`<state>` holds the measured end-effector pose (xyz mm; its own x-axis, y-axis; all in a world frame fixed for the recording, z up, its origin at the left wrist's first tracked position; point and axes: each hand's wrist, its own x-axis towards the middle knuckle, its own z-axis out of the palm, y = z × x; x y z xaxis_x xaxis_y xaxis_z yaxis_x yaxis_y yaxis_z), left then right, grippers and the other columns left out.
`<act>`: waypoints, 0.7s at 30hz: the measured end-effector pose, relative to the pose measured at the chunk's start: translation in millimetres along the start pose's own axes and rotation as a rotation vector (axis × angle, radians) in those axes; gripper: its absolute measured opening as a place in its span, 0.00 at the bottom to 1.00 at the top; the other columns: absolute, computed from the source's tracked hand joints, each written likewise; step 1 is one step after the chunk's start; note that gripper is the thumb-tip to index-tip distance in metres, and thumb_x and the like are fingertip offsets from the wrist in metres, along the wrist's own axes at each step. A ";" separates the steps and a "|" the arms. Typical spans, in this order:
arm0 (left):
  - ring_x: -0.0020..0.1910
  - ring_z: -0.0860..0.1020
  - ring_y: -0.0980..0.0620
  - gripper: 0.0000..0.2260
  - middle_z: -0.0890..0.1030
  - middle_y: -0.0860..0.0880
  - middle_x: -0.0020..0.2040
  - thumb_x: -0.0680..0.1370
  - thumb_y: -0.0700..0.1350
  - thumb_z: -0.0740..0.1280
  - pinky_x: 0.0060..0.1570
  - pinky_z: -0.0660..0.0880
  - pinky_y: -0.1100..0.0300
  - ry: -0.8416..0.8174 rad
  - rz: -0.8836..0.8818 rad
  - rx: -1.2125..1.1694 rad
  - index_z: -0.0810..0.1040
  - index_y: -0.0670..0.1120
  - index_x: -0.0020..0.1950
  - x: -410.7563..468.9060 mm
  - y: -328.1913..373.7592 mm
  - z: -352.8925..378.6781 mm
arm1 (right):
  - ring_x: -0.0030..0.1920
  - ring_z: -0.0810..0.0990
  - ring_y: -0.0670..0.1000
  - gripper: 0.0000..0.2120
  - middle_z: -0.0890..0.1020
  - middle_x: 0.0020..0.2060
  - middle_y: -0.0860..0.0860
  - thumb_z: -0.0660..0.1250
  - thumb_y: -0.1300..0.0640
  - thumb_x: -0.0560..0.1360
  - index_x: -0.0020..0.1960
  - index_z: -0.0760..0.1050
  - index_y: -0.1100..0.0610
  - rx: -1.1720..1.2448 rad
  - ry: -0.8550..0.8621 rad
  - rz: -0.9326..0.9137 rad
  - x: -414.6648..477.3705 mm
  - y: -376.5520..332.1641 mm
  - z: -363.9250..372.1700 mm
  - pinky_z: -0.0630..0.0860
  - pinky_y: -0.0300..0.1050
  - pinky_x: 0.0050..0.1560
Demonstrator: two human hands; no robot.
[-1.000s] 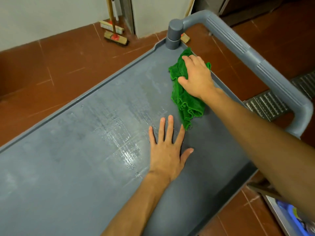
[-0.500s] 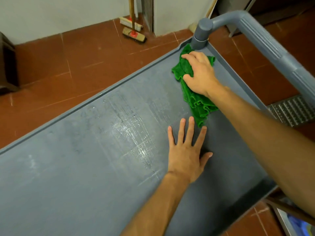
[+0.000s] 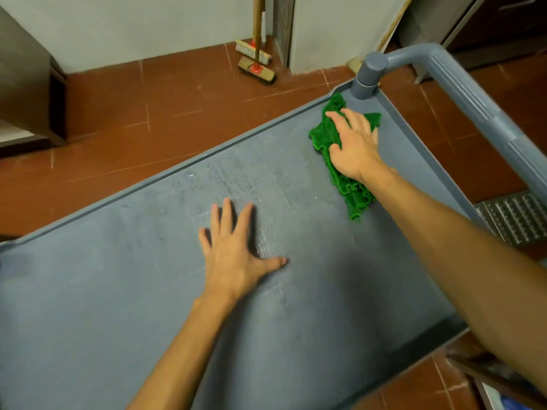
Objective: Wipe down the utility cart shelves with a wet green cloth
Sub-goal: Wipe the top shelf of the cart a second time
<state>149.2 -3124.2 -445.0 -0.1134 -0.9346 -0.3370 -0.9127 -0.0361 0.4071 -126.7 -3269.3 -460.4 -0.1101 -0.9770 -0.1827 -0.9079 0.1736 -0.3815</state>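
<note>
The right hand (image 3: pixel 353 149) is pressing the green cloth (image 3: pixel 355 193) under straight fingers, the post (image 3: pixel 368 78) just beyond them, while the left hand (image 3: pixel 233 258), spread and empty, is bracing on the wet shelf (image 3: pixel 118 291), likely risking a slip.

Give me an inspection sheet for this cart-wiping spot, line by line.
Surface: grey shelf, wet streaks mid-shelf.
Job's things: green cloth bunched in the far corner by the handle post.
Clutter: nothing seen.
Hands: left hand flat on the shelf, fingers spread; right hand presses the cloth.
Cables: nothing seen.
Surroundings: red tile floor, brushes by the wall, metal grate at right.
</note>
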 end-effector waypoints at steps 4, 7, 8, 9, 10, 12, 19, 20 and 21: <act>0.81 0.43 0.45 0.58 0.44 0.46 0.83 0.57 0.73 0.74 0.75 0.50 0.38 -0.041 -0.067 0.108 0.54 0.57 0.81 -18.1 -45.3 -6.1 | 0.77 0.52 0.57 0.32 0.59 0.77 0.53 0.62 0.60 0.74 0.77 0.60 0.48 0.017 0.063 -0.029 -7.7 -2.1 7.9 0.45 0.60 0.77; 0.81 0.46 0.43 0.58 0.47 0.46 0.83 0.56 0.71 0.76 0.75 0.53 0.40 -0.010 -0.073 0.092 0.57 0.56 0.81 -15.2 -47.0 -0.5 | 0.76 0.56 0.59 0.31 0.62 0.75 0.55 0.63 0.61 0.74 0.75 0.63 0.50 0.092 0.069 -0.073 -15.0 -1.5 12.9 0.51 0.55 0.76; 0.81 0.46 0.43 0.58 0.46 0.46 0.83 0.56 0.71 0.76 0.75 0.53 0.40 -0.012 -0.078 0.095 0.57 0.56 0.81 -13.9 -45.4 -0.2 | 0.75 0.57 0.59 0.31 0.63 0.74 0.56 0.63 0.62 0.73 0.75 0.64 0.51 0.104 0.070 -0.086 -19.5 -2.7 16.2 0.52 0.54 0.76; 0.81 0.46 0.43 0.58 0.46 0.46 0.83 0.56 0.71 0.76 0.75 0.53 0.41 -0.012 -0.078 0.101 0.56 0.56 0.81 -13.1 -45.3 0.1 | 0.75 0.57 0.59 0.31 0.64 0.74 0.56 0.63 0.62 0.73 0.75 0.64 0.51 0.116 0.067 -0.098 -24.7 -5.5 19.1 0.52 0.53 0.77; 0.81 0.46 0.43 0.58 0.46 0.46 0.83 0.56 0.72 0.75 0.75 0.53 0.41 -0.008 -0.073 0.108 0.55 0.57 0.81 -13.1 -46.1 0.1 | 0.75 0.57 0.59 0.31 0.64 0.74 0.56 0.63 0.63 0.73 0.75 0.65 0.51 0.124 0.059 -0.110 -31.3 -10.0 23.1 0.53 0.53 0.77; 0.81 0.45 0.43 0.57 0.46 0.46 0.83 0.57 0.73 0.74 0.75 0.53 0.42 0.000 -0.058 0.115 0.55 0.57 0.81 -14.8 -49.0 1.0 | 0.75 0.57 0.59 0.32 0.64 0.74 0.56 0.63 0.65 0.72 0.75 0.64 0.51 0.122 0.024 -0.140 -50.5 -21.7 31.6 0.53 0.53 0.77; 0.81 0.45 0.43 0.57 0.45 0.45 0.83 0.58 0.74 0.72 0.75 0.54 0.42 0.000 -0.048 0.151 0.53 0.58 0.81 -16.6 -48.4 -0.4 | 0.72 0.61 0.57 0.34 0.66 0.71 0.54 0.62 0.66 0.70 0.75 0.65 0.52 0.131 -0.066 -0.328 -133.8 -65.4 64.6 0.61 0.57 0.74; 0.81 0.46 0.43 0.57 0.45 0.45 0.83 0.58 0.74 0.73 0.75 0.55 0.41 -0.003 -0.048 0.155 0.53 0.58 0.81 -17.2 -47.6 -0.6 | 0.71 0.62 0.57 0.34 0.67 0.71 0.54 0.62 0.66 0.69 0.74 0.66 0.52 0.135 -0.073 -0.355 -146.3 -70.7 69.2 0.62 0.58 0.73; 0.81 0.46 0.43 0.57 0.45 0.46 0.83 0.58 0.74 0.73 0.75 0.55 0.41 -0.009 -0.045 0.159 0.53 0.58 0.81 -17.3 -47.7 -1.4 | 0.70 0.63 0.57 0.34 0.68 0.69 0.54 0.62 0.65 0.68 0.73 0.67 0.52 0.141 -0.079 -0.385 -159.4 -76.0 73.3 0.64 0.58 0.71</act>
<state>195.2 -3106.8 -457.3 -0.0738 -0.9302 -0.3596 -0.9675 -0.0207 0.2520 -10.5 -3117.7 -468.8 0.2631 -0.9623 -0.0691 -0.8119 -0.1821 -0.5546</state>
